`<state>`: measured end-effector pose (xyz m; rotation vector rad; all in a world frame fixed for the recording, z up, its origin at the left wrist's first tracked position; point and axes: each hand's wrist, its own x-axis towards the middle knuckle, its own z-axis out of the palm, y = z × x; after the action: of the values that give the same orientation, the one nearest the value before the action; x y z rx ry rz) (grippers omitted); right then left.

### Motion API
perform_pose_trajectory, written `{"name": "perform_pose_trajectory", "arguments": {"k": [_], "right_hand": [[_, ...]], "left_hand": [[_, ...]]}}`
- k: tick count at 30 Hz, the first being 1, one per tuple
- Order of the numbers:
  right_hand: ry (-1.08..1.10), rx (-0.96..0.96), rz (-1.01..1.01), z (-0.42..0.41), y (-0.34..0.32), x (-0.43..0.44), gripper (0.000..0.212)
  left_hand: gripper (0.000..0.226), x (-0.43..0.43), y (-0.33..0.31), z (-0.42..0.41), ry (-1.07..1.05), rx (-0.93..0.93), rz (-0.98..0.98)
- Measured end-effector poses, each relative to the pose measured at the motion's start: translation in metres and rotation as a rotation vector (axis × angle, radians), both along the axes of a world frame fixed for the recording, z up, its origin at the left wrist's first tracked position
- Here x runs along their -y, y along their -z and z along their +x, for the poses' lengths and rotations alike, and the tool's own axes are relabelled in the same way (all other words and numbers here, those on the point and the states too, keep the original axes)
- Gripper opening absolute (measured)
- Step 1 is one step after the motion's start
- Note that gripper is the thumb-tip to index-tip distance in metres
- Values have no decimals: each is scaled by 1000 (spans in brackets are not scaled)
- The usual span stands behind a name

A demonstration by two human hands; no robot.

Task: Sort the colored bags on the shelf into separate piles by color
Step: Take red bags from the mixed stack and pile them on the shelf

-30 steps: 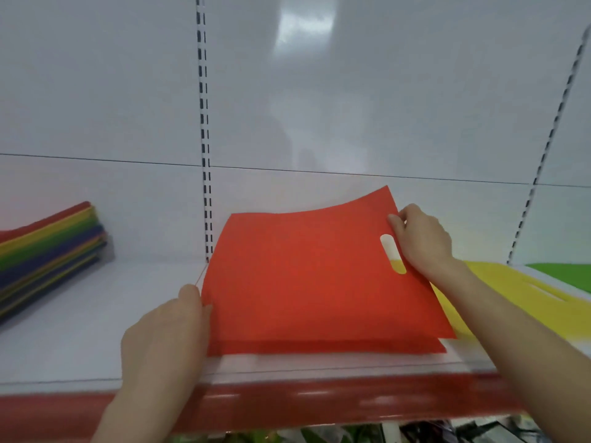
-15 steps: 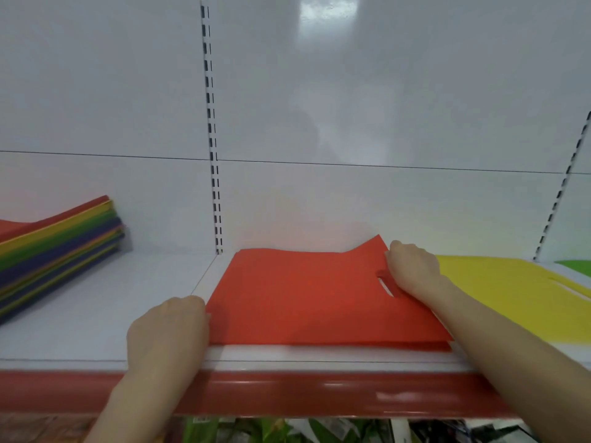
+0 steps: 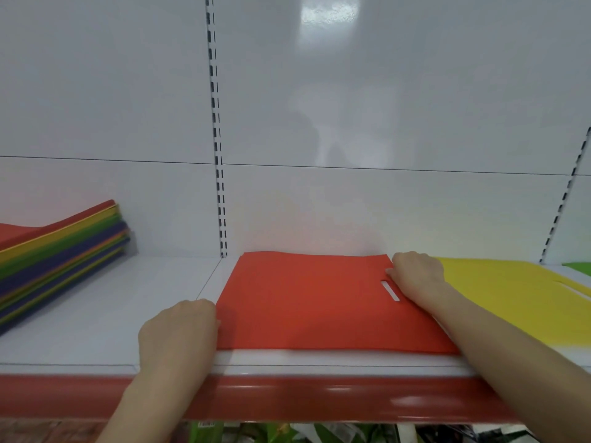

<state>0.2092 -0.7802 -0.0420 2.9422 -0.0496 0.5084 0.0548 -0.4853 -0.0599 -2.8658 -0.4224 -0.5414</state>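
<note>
A red bag (image 3: 303, 302) with a slot handle lies flat on the white shelf (image 3: 96, 314), in the middle. My left hand (image 3: 179, 337) holds its left edge near the front corner, fingers curled and thumb against the bag. At the right edge, beside the slot, my right hand (image 3: 415, 273) grips the bag with bent fingers. A yellow bag (image 3: 511, 292) lies flat just to the right, partly under my right forearm. The edge of a green bag (image 3: 579, 268) shows at the far right. A mixed stack of red, yellow, green, blue and orange bags (image 3: 57, 251) sits at the far left.
The shelf's white back panel carries slotted uprights (image 3: 217, 155). A glossy red rail (image 3: 319, 398) runs along the shelf's front edge. Bare shelf lies between the mixed stack and the red bag. Green packaged goods show on the level below.
The red bag was held up and tilted; both hands have lowered it until it lies flat on the shelf. The view has shifted slightly right.
</note>
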Motion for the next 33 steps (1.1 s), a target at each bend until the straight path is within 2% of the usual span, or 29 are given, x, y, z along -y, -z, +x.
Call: {"name": "perform_pose_trajectory", "arguments": {"k": [6, 10, 13, 15, 19, 23, 26, 33], "right_hand": [[-26, 15, 30, -5, -7, -1, 28], [-114, 123, 240, -15, -30, -13, 30], [-262, 184, 400, -31, -44, -39, 29], [-386, 200, 474, -47, -49, -64, 31], [-617, 171, 555, -82, -48, -118, 31], [-790, 119, 583, -109, -49, -174, 30], [-873, 108, 591, -126, -50, -221, 31], [-1021, 111, 616, -167, -48, -341, 35]], "left_hand": [[20, 3, -6, -3, -18, -2, -14], [33, 11, -17, -8, -2, 135, -68], [21, 13, -19, -10, 170, 335, -145], [23, 10, -15, -16, 258, 413, -94], [30, -3, -14, -41, 306, 453, -91], [37, -33, -13, -72, 239, 450, -155], [32, -64, -16, -98, 159, 461, -218], [32, -170, -13, -157, 94, 454, -165]]}}
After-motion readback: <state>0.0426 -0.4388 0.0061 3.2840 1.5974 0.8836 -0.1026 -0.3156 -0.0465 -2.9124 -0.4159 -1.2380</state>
